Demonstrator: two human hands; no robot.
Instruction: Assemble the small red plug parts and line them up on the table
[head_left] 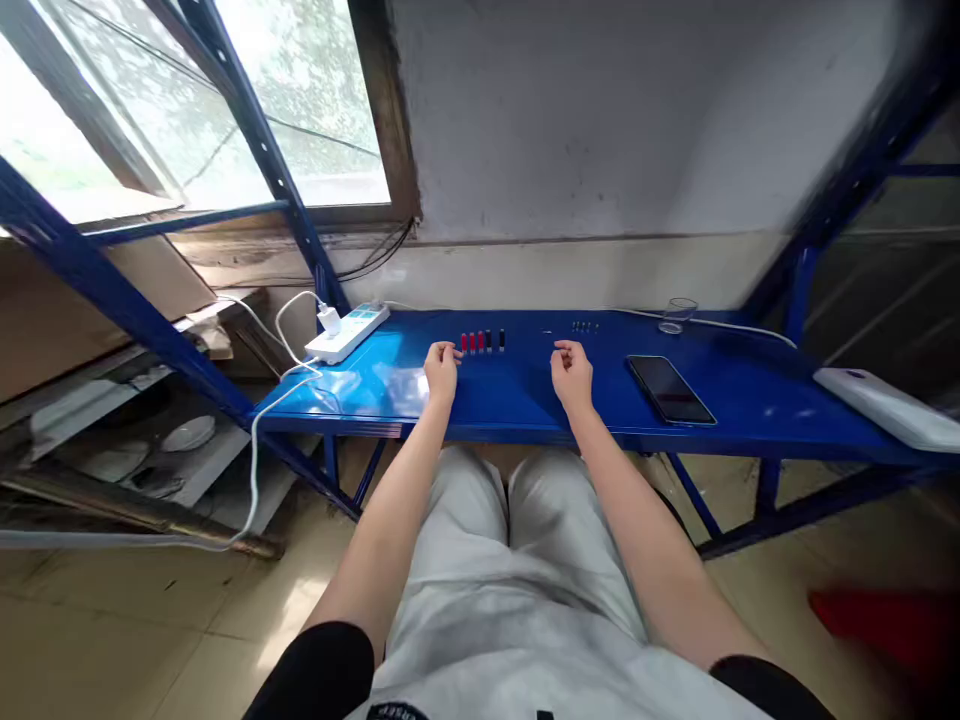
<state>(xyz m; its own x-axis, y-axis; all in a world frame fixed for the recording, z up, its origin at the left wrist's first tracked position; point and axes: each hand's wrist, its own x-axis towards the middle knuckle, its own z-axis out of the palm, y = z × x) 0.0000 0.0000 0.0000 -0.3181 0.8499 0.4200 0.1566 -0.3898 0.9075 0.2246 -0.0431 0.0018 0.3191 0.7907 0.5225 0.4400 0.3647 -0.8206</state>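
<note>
On the blue table, my left hand (442, 372) rests near the front, its fingers loosely bent and slightly apart, just left of a row of small upright pieces. Three are red pieces (472, 342) and the others are black pieces (502, 340). Nothing shows in that hand. Farther right, my right hand (571, 374) has its fingers loosely curled inward and a little apart, with no object visible in them. Behind it lie a tiny thin light-coloured item (547, 332) and several small metallic pieces (585, 327), too small to make out.
A phone (670, 389) lies right of my right hand. Beyond it stand a clear glass (677, 314) and a white device (889, 405). At left is a white power strip (349, 332) with a plugged-in cable. Blue metal posts (259, 130) flank the blue table (510, 395).
</note>
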